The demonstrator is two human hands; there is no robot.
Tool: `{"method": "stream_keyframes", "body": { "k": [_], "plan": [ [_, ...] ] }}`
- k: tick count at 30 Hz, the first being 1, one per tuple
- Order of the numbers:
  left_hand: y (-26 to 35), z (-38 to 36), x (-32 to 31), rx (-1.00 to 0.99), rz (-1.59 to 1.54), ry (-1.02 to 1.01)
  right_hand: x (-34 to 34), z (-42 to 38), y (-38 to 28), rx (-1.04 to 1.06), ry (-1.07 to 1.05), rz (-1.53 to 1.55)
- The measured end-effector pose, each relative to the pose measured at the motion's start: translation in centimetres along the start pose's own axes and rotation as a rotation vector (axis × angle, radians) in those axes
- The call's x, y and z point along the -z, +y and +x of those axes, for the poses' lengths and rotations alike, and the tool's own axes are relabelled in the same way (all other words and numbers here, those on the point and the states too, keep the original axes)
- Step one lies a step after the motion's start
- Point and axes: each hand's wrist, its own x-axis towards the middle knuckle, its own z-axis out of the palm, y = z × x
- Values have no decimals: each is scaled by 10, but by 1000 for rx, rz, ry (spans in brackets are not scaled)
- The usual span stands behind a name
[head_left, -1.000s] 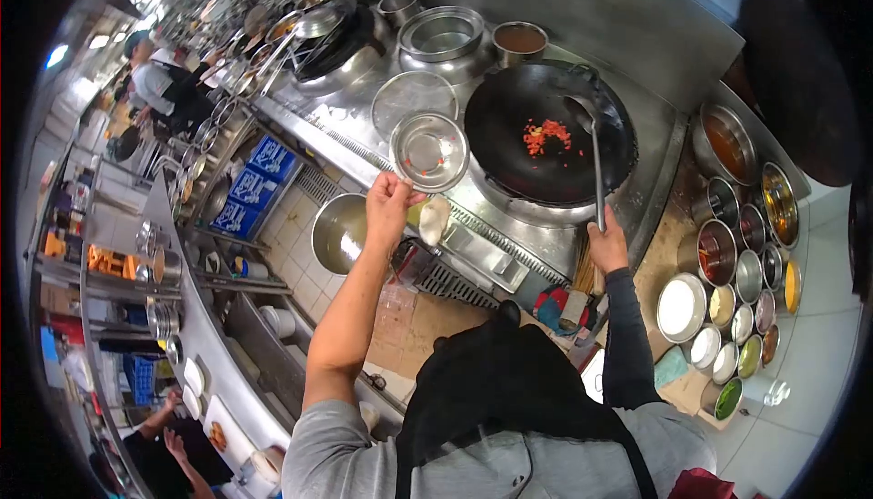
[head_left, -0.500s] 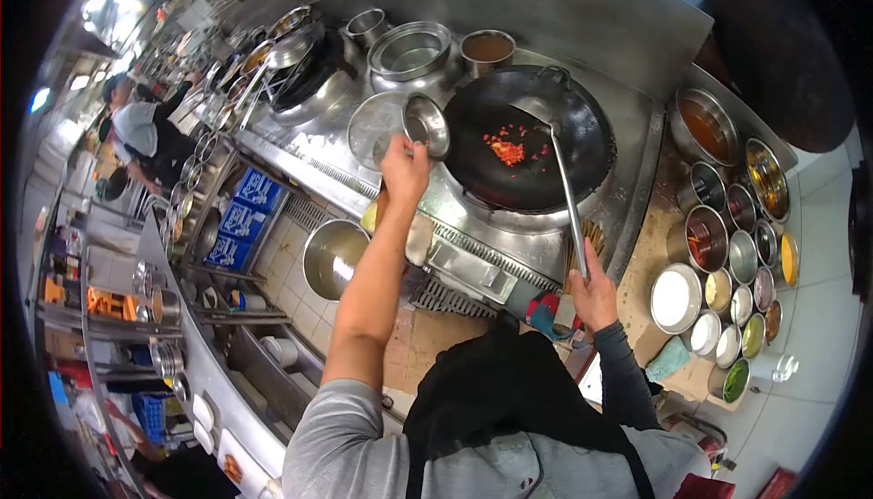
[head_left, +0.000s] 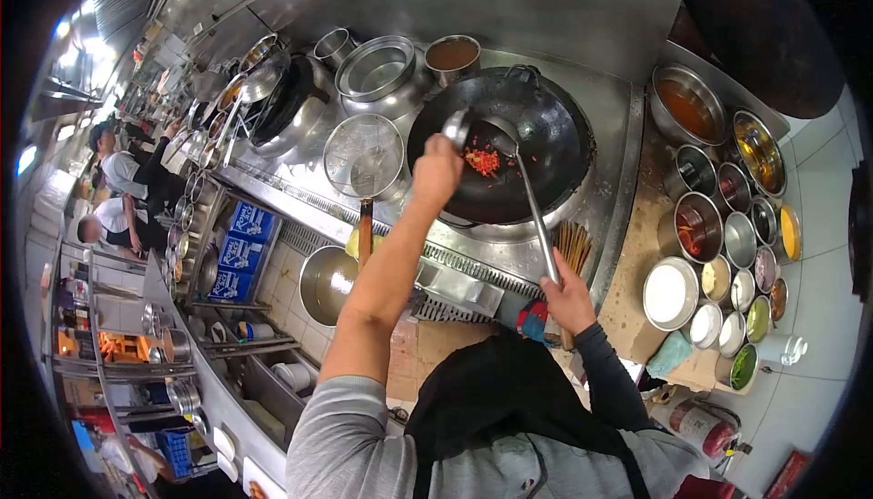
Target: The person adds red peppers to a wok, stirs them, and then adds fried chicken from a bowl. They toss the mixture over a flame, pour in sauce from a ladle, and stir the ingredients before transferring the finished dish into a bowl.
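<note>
My left hand (head_left: 437,174) grips a small metal bowl (head_left: 457,126), tilted over the left side of a black wok (head_left: 559,140). Chopped red bits with some paler pieces (head_left: 484,161) lie in the bottom of the wok. In my right hand (head_left: 569,302) is the handle of a long metal ladle (head_left: 533,210). Its head rests inside the wok, just beside the red bits and close to the bowl. Left of the wok lies a round mesh strainer (head_left: 364,146) with a wooden handle, partly near my left forearm.
On the right, a counter holds several seasoning containers, including a bowl of white powder (head_left: 670,293) and a pot of reddish liquid (head_left: 688,110). A bundle of thin sticks (head_left: 573,246) stands by the stove. A pot of liquid (head_left: 328,284) sits lower left. Co-workers (head_left: 123,167) stand far left.
My left hand has carried the small bowl right, from above the strainer to over the wok, and tilted it. The ladle head has shifted within the wok, nearer the red bits.
</note>
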Motion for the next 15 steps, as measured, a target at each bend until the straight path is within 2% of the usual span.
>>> {"method": "stream_keyframes", "body": {
  "k": [2, 3, 4, 6, 8, 11, 13, 14, 15],
  "plan": [
    [-21, -1, 19, 79, 28, 34, 7, 16, -1, -41, -45, 20],
    [-31, -6, 27, -3, 25, 171, 9, 24, -2, -17, -10, -68],
    [-39, -15, 35, 7, 34, 174, 10, 35, -4, 12, 24, -155],
    [-33, -41, 68, 476, -417, 112, 3, 68, 23, 229, 114, -244],
    [-46, -81, 82, 518, -607, 241, 5, 93, 14, 110, 11, -387],
    [-63, -166, 118, 781, -679, 451, 8, 103, 11, 168, -68, -515],
    [-75, -243, 154, 968, -698, 597, 28, 87, -12, 81, -157, -715],
    [-100, -302, 163, 1001, -728, 688, 39, 80, 0, 172, -119, -741],
    [-100, -347, 181, 1081, -648, 834, 52, 71, 12, 195, -91, -858]
  ]
}}
